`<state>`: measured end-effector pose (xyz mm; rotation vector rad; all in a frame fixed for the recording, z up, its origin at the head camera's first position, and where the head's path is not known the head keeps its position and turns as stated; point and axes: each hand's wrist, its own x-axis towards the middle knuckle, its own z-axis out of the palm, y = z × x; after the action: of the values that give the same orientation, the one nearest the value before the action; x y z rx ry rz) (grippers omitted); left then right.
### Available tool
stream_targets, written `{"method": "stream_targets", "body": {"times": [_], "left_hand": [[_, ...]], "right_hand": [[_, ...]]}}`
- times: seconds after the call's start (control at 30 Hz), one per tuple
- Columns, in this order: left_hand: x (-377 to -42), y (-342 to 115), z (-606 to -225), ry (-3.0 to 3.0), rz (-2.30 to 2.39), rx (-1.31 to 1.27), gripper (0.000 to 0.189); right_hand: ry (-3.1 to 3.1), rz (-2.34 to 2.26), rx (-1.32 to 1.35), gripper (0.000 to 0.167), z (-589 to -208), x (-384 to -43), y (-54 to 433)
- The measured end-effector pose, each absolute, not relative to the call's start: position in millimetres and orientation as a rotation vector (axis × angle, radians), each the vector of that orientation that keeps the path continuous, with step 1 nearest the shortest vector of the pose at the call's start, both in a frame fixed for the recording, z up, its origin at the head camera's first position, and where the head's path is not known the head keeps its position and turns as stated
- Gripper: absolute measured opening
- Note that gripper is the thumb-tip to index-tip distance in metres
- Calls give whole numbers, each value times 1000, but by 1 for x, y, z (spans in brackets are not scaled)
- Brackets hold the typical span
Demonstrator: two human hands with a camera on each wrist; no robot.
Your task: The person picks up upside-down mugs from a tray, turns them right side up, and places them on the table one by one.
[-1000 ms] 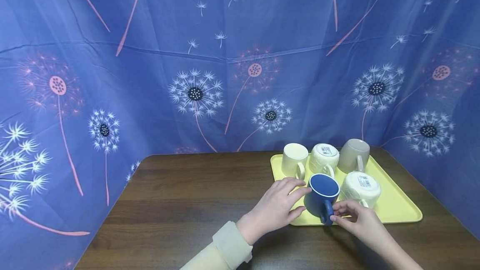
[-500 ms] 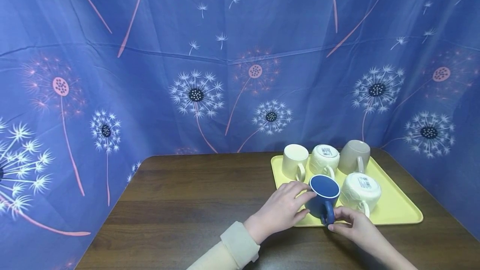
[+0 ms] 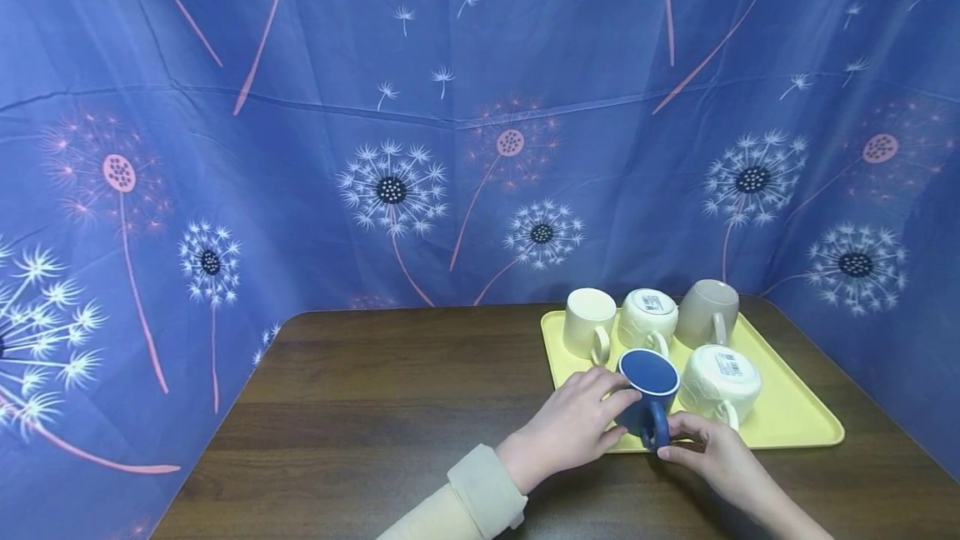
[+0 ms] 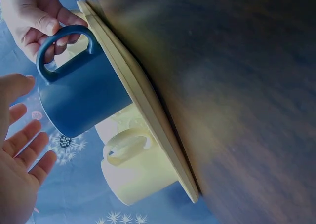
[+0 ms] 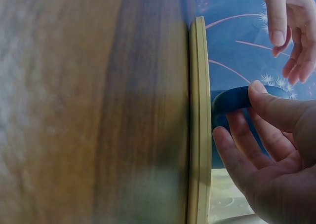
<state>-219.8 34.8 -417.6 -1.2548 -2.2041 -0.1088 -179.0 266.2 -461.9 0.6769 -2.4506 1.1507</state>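
A dark blue mug (image 3: 649, 372) with a white rim stands upright at the front edge of the yellow tray (image 3: 795, 415), its handle toward the person. My right hand (image 3: 711, 450) pinches that handle (image 5: 232, 99) between thumb and fingers, as the right wrist view shows. Beside the mug's left side is my left hand (image 3: 573, 422), fingers extended and spread. In the left wrist view a gap shows between the left hand (image 4: 19, 179) and the blue mug (image 4: 86, 95). The head view has the left fingertips overlapping the mug's body.
Behind the blue mug on the tray are a cream mug (image 3: 585, 332), an upside-down white mug (image 3: 641, 327) and a grey mug (image 3: 697, 323). Another upside-down white mug (image 3: 716, 390) sits close on its right. Brown wooden table (image 3: 390, 390) extends left; a blue patterned cloth (image 3: 480, 215) hangs behind.
My left hand has moved right, closer along the blue mug's side. The right hand has shifted slightly at the handle, and the mug has turned or shifted a little. Other mugs stay put.
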Motion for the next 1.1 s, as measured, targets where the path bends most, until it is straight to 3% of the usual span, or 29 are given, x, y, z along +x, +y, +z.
{"method": "stream_targets", "body": {"times": [1.1], "left_hand": [[-214,31,-402,-2244,-147,-1201,47]], "right_hand": [[-2440,1272,603,21,-435,-175,257]]}}
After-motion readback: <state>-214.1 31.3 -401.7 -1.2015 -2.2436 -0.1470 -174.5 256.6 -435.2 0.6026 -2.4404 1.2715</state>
